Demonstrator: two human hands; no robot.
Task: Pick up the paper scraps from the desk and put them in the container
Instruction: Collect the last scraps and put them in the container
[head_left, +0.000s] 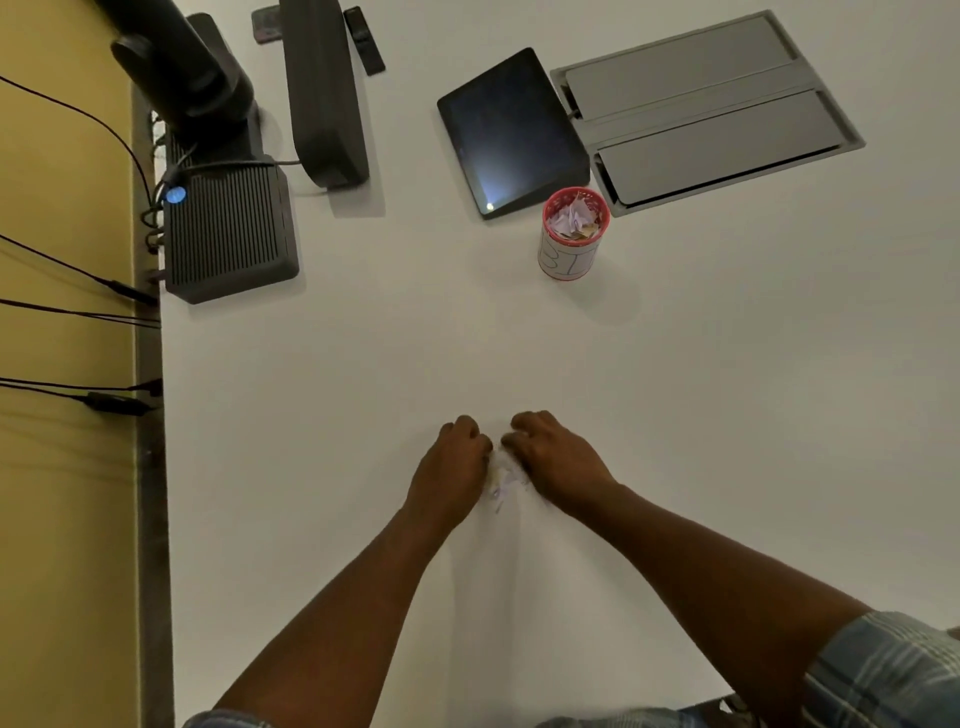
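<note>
I see a white desk (363, 389) filling most of the frame. A yellow wall (62, 493) runs down the left edge, with black cables (67, 109) trailing across it. At upper left sit a ribbed dark box (228, 234) and a monitor stand (324, 98); at upper right, a dark tablet (511, 130) beside a grey cable hatch (706, 109).

The worktop (363, 364) is smooth, matt white. On it, crumpled paper scraps (503, 480); beyond them a glossy black tablet (511, 132).
</note>
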